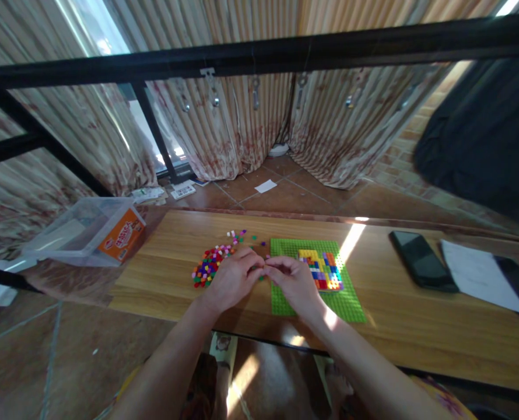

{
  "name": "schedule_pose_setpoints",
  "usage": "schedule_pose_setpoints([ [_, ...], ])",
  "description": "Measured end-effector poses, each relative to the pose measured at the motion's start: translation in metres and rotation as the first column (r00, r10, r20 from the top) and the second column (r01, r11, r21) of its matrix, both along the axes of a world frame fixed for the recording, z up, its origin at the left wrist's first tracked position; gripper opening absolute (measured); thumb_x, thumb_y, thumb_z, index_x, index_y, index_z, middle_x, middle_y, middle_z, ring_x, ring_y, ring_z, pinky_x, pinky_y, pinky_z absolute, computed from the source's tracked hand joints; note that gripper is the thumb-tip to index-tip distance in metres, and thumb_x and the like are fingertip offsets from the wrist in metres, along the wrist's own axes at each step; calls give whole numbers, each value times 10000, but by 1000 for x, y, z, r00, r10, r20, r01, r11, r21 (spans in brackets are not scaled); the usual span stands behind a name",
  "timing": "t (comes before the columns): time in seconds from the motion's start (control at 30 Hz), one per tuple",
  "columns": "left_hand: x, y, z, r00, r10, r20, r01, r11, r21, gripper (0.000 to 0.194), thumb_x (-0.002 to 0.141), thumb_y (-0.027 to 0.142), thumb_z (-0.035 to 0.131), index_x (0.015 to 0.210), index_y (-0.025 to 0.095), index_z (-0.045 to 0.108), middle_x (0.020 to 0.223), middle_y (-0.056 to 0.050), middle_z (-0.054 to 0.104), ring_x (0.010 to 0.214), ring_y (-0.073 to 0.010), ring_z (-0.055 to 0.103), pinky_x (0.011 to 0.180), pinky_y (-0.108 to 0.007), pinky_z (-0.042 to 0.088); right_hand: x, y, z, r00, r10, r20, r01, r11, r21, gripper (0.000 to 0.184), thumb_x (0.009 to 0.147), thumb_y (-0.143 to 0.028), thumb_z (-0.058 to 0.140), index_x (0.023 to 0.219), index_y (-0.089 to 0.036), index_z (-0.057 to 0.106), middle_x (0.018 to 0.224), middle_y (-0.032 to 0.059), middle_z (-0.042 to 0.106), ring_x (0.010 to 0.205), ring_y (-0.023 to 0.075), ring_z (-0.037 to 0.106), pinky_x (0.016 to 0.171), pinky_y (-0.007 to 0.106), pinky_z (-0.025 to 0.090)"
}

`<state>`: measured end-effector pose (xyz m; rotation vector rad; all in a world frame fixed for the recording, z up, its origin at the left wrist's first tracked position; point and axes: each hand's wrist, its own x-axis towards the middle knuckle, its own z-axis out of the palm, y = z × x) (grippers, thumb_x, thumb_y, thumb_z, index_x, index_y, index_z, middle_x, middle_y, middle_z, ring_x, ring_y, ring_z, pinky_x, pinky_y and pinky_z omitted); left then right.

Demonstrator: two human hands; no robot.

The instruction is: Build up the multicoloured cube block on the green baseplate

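Note:
My left hand (237, 275) and my right hand (292, 280) meet fingertip to fingertip over the wooden bench, by the left edge of a green studded baseplate (286, 307). Both are closed in a pinch; whatever sits between the fingertips is too small to make out. Left of and partly behind my left hand lies a loose pile of tiny coloured bricks (204, 269). On the baseplate, just right of my right hand, stands a block of joined yellow, blue, red, white and orange bricks (323, 269); my right hand hides part of the plate.
The long wooden bench (154, 262) carries everything. A black phone (422, 259) and a white paper (482, 274) lie to the right. Beyond the left end sits a clear plastic box (80, 233) with an orange label. A dark metal bar (259, 55) crosses above, before curtains.

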<state>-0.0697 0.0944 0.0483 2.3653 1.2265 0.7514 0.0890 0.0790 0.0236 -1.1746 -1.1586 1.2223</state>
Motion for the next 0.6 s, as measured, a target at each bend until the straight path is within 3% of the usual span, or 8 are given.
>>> schedule_pose_setpoints([
  [0.17,3,2,3,999,-8,48,10,999,-32,126,887,272,572,822,181,629,868,-24,641,872,-158,586,791,-283,438,7,-5,7,997,-12,71,5,995,96,126,730,-272,644,798,-185,704,753,27,716,702,152,638,679,283,509],
  [0.3,5,5,1,993,58,99,-42,988,-150,149,898,295,537,868,177,622,838,-27,658,805,-152,597,750,-272,447,28,-4,16,972,-85,221,47,984,171,204,778,-283,610,939,-209,712,845,35,741,778,171,672,739,312,532],
  [0.5,27,5,-15,963,121,241,-40,947,-319,120,860,237,523,845,161,615,754,-11,657,693,-131,601,650,-240,458,82,7,20,900,-269,344,208,957,203,192,770,-312,629,884,-192,728,810,42,742,711,178,677,680,335,549],
  [0.6,43,4,-23,959,129,254,-20,919,-393,163,849,209,498,903,147,638,720,-10,650,639,-126,596,608,-238,452,99,9,20,839,-314,445,221,943,248,177,777,-296,617,858,-182,726,809,57,735,732,185,672,707,347,545],
])
